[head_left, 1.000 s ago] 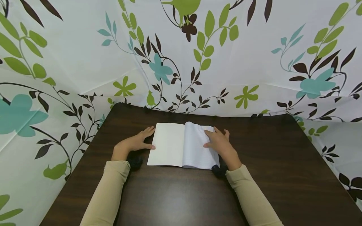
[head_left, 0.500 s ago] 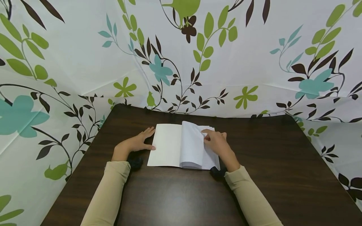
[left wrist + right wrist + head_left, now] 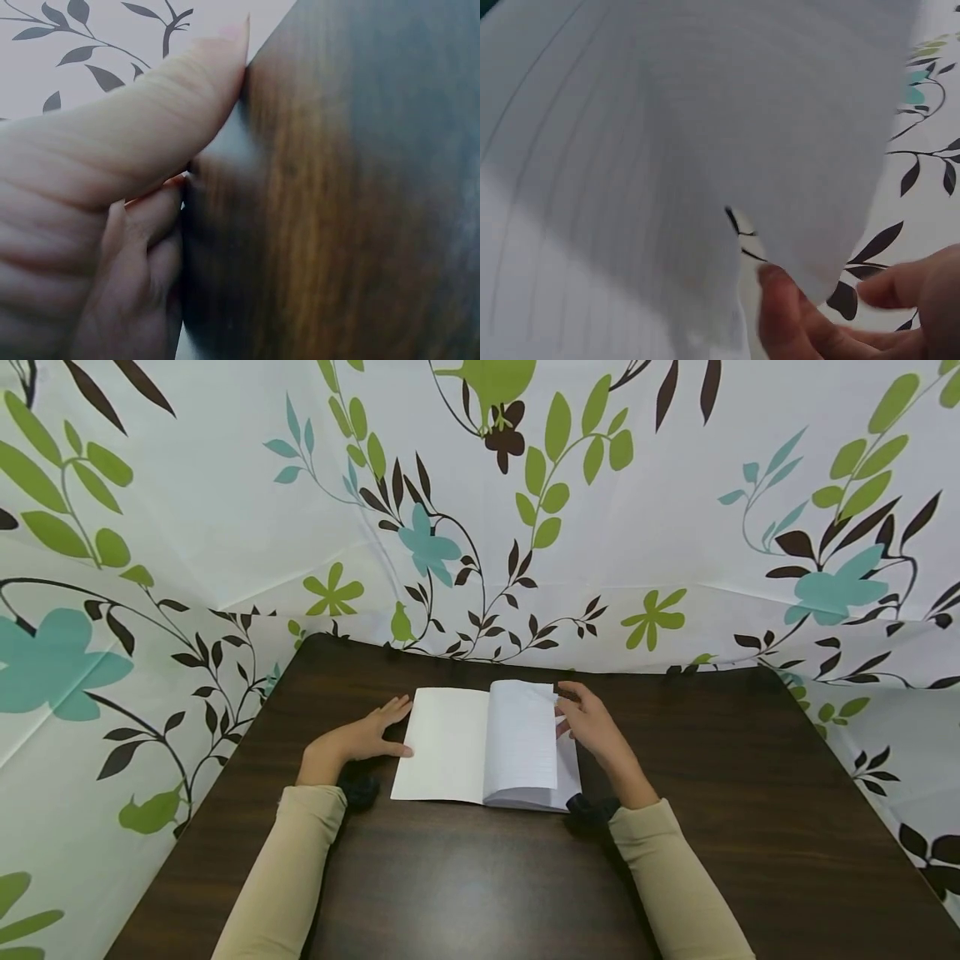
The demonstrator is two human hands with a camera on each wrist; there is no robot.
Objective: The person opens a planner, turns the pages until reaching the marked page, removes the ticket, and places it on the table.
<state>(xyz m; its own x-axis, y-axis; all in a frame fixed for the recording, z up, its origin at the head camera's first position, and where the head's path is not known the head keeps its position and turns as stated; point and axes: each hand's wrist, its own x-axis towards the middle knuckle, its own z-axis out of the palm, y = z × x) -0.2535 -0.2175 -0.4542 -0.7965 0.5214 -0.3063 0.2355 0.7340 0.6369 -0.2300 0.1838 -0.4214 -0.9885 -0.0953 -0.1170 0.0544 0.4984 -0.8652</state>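
Note:
An open notebook [image 3: 450, 743] lies on the dark wooden table, its left side blank and cream-white. On its right half, a lined page [image 3: 521, 739] is raised and curves over the sheets below. My left hand [image 3: 356, 739] rests at the notebook's left edge, fingers straight and thumb spread; the left wrist view shows this hand over the tabletop. Beside the raised page's right edge is my right hand [image 3: 596, 727], its fingers loosely bent. In the right wrist view, the page [image 3: 630, 150] fills most of the picture, with fingertips [image 3: 780, 300] at its lower corner and the thumb apart.
The dark wooden table [image 3: 750, 793] extends around the notebook on all sides. A white cloth [image 3: 480, 610] printed with leaves and flowers hangs behind and beside it. Black straps [image 3: 360, 792] sit at both wrists.
The right hand has moved from over the right page, slightly left, then out to its right edge. The page has lifted and curled. The left hand stays in place.

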